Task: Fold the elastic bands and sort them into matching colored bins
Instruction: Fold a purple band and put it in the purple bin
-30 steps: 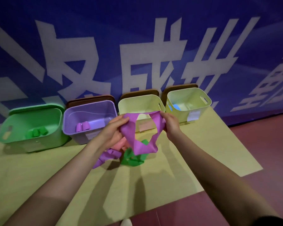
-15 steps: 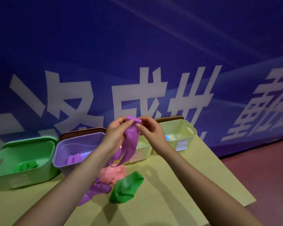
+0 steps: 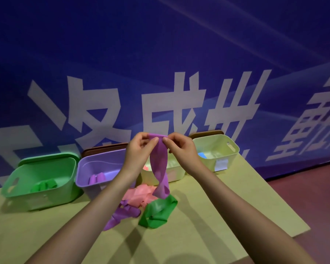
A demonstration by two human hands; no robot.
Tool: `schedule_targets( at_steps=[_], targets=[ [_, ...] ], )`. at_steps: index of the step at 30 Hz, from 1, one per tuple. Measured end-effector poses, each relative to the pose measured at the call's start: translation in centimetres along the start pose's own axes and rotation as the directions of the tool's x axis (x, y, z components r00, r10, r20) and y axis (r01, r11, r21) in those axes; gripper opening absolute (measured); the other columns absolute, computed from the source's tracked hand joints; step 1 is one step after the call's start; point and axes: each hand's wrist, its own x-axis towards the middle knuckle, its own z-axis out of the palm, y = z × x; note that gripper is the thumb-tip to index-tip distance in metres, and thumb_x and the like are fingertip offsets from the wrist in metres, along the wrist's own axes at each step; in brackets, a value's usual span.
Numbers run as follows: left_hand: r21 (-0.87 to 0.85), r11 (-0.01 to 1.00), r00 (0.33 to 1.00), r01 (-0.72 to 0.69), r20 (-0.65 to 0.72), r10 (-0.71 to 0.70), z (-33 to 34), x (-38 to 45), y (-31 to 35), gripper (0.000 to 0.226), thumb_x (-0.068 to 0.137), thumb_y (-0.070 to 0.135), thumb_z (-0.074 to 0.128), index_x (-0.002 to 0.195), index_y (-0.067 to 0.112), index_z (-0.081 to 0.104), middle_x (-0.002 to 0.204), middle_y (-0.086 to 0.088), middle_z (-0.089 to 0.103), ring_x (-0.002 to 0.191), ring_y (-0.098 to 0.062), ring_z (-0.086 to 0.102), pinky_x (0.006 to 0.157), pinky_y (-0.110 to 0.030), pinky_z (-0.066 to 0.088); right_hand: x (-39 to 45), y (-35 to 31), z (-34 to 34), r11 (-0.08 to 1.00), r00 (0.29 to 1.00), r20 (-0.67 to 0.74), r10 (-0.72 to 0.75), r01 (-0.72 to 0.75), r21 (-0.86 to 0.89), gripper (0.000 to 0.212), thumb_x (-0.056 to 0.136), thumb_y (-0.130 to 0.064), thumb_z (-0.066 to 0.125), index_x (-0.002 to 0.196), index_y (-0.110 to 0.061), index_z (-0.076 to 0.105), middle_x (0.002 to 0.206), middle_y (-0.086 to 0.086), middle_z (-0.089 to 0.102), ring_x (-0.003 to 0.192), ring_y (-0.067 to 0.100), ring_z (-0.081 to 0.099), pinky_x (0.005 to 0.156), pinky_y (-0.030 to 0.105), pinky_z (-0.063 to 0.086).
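Loose bands crowd the mat before the bins; its near part lies open.

Four bins in a row along the mat's far edge, against the wall.
Loose bands heaped on the mat before the two middle bins; held band hangs above them, at 12 o'clock from the heap.

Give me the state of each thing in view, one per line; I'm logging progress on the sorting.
left hand: pinches held band's top
right hand: pinches same top
purple band: held up, hanging twisted
green bin: open, green bands inside
purple bin: open, purple bands inside
green band: loose on table
pink bands: piled, unsorted
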Motion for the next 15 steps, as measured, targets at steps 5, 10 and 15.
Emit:
schedule_targets(
  at_steps=[5, 10, 15],
  targets=[
    [-0.001, 1.000, 1.000, -0.013, 0.025, 0.013, -0.2, 0.2, -0.8, 0.006, 0.091, 0.020, 0.062, 0.095, 0.020, 0.058, 0.098, -0.007, 0.063, 0.094, -0.021, 0.060, 0.076, -0.033, 0.053, -0.4, -0.2, -0.3, 0.997, 1.000, 0.008, 0.022, -0.023, 0.074, 0.022, 0.098, -0.012, 0.052, 0.078, -0.007, 0.062, 0.067, 0.002, 0.055, 0.066, 0.007, 0.052, 0.060, 0.023, 0.046],
    [-0.078, 0.993, 0.991, 0.086, 0.112, -0.077, 0.7, -1.0, -1.3, 0.012, 0.098, 0.025, 0.050, 0.099, 0.027, 0.062, 0.096, 0.005, 0.064, 0.089, -0.008, 0.059, 0.072, -0.016, 0.047, -0.2, 0.1, 0.1, 0.985, 0.995, 0.020, 0.095, -0.097, 0.142, 0.024, 0.094, -0.016, 0.059, 0.076, -0.001, 0.066, 0.070, 0.014, 0.058, 0.068, 0.011, 0.052, 0.064, 0.029, 0.043],
    [-0.033, 0.981, 0.981, 0.189, -0.035, -0.190, 1.7, -0.8, -3.7, 0.028, 0.101, 0.033, 0.042, 0.084, 0.025, 0.063, 0.084, -0.004, 0.064, 0.083, -0.017, 0.058, 0.077, -0.036, 0.046, -0.1, 1.9, 1.3, 0.964, 0.976, -0.017, 0.215, -0.210, 0.162, 0.020, 0.095, -0.021, 0.058, 0.076, -0.020, 0.065, 0.065, -0.017, 0.059, 0.065, -0.002, 0.051, 0.063, 0.017, 0.040]
  ],
)
